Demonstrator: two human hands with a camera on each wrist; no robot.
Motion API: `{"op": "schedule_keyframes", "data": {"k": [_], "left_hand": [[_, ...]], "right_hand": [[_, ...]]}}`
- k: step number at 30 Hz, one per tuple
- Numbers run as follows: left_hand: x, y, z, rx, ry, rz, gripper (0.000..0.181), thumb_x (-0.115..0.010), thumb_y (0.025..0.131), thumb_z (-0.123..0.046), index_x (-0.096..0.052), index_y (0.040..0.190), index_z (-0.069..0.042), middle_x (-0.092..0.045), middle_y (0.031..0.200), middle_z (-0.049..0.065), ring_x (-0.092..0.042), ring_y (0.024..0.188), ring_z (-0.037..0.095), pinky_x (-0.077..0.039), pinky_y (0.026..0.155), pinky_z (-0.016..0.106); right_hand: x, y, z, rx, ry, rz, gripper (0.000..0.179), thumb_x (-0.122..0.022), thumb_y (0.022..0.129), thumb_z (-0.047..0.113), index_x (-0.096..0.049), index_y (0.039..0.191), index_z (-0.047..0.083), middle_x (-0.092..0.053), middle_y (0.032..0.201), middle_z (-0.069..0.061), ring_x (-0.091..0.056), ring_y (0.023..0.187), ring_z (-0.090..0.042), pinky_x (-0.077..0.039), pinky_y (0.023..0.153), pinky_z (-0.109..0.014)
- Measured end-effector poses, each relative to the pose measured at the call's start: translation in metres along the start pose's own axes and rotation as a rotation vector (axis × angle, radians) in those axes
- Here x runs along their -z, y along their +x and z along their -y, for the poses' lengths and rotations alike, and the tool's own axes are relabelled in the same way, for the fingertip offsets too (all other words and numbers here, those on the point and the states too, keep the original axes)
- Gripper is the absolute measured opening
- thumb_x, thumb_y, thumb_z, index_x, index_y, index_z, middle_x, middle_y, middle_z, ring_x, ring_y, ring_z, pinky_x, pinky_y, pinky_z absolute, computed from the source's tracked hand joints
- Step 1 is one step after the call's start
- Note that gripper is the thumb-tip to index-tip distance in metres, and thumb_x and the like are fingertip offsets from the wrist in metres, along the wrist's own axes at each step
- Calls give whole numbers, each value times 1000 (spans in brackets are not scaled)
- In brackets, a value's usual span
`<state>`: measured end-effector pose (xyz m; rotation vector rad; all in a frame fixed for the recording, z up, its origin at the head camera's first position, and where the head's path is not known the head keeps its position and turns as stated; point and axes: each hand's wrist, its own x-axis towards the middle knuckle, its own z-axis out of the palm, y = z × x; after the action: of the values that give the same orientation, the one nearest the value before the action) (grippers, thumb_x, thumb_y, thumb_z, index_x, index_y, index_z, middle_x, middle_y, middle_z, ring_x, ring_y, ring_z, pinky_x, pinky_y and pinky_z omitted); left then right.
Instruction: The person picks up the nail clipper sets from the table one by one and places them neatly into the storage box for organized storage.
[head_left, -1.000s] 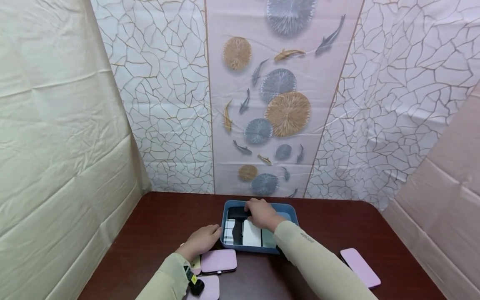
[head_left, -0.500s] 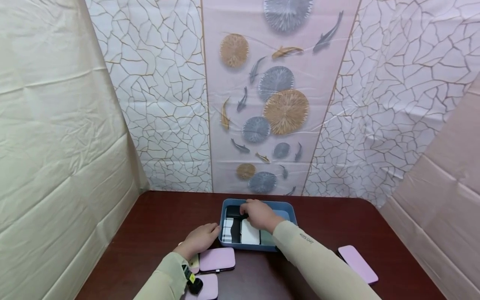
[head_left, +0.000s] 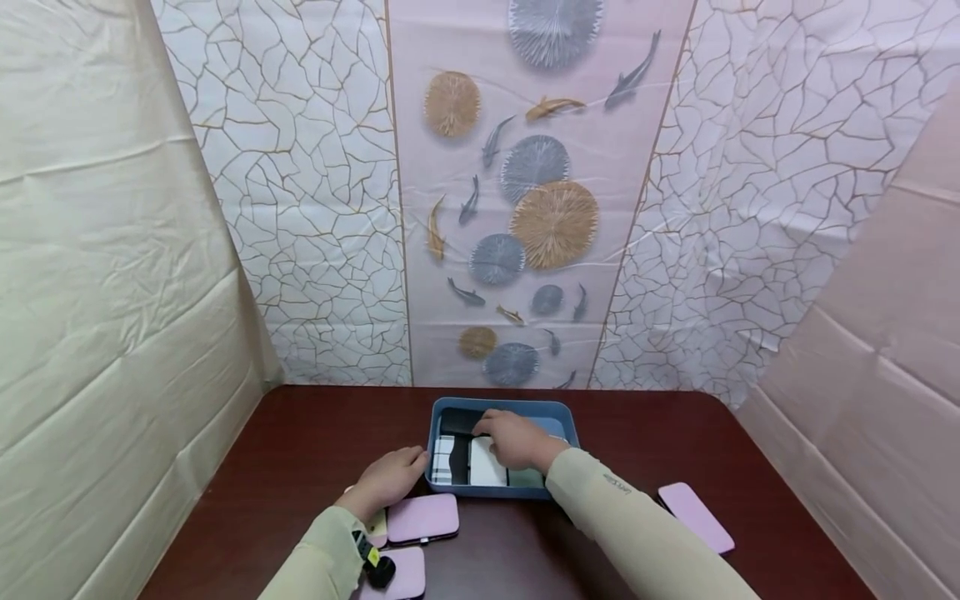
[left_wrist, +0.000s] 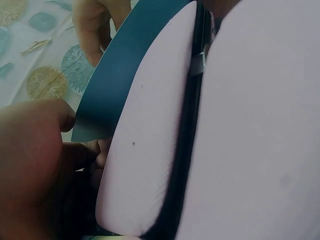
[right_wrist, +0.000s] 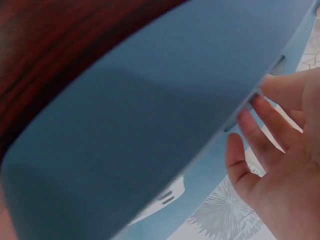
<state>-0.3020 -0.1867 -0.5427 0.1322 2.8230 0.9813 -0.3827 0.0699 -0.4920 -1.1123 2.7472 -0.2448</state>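
Observation:
In the head view a blue tray (head_left: pixel 558 408) holds a black case (head_left: pixel 459 421) at the back left. In front of it lie a plaid case (head_left: pixel 443 462), a dark strip with a wavy edge (head_left: pixel 460 465), a white case (head_left: pixel 487 467) and a grey-green one (head_left: pixel 525 478). My right hand (head_left: pixel 517 440) reaches into the tray, fingertips down where the black and white cases meet. Its fingers look loosely bent in the right wrist view, partly hidden by the tray wall (right_wrist: pixel 135 110). My left hand (head_left: pixel 390 479) touches the tray's left side with its fingertips.
A pink case (head_left: pixel 422 517) lies in front of the tray beside my left hand, partly over a yellowish one (head_left: pixel 377 529). Another pink case (head_left: pixel 405 573) is nearer me. A third pink case (head_left: pixel 696 517) lies at the right of the dark red table (head_left: pixel 622 425).
My right hand has shifted slightly toward me inside the tray, uncovering more of the black case. My left hand stays at the tray's side. The head view has turned a little right.

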Motion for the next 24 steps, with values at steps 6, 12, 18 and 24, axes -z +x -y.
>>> {"op": "schedule_keyframes", "data": {"k": [6,12,18,24], "left_hand": [[-1,0,2,-1,-16,-3,63,-40,118,-43,-54,160,2,-53,163,22,-46,154,45,-35,126,63],[1,-2,0,9,-20,3,63,-39,119,-44,-52,161,1,-52,164,22,-45,155,44,-35,127,62],[1,1,0,5,-2,1,61,-41,119,-43,-54,160,0,-53,163,21,-46,154,44,-36,126,62],[1,-1,0,13,-5,11,63,-41,119,-43,-52,161,2,-52,163,22,-45,154,45,-35,126,63]], "right_hand": [[2,-5,-1,3,94,-29,39,-68,108,2,-69,146,7,-65,147,-10,-62,138,-31,-55,111,-48],[23,-29,-7,-16,243,-130,39,-68,108,1,-67,147,5,-65,148,-13,-65,133,-35,-57,107,-54],[51,-77,-28,-39,218,-269,31,-73,106,4,-74,136,11,-72,135,-6,-69,124,-29,-59,102,-53],[54,-124,-57,-145,256,-304,25,-75,105,7,-77,128,17,-73,128,-1,-69,120,-25,-60,99,-53]]}}
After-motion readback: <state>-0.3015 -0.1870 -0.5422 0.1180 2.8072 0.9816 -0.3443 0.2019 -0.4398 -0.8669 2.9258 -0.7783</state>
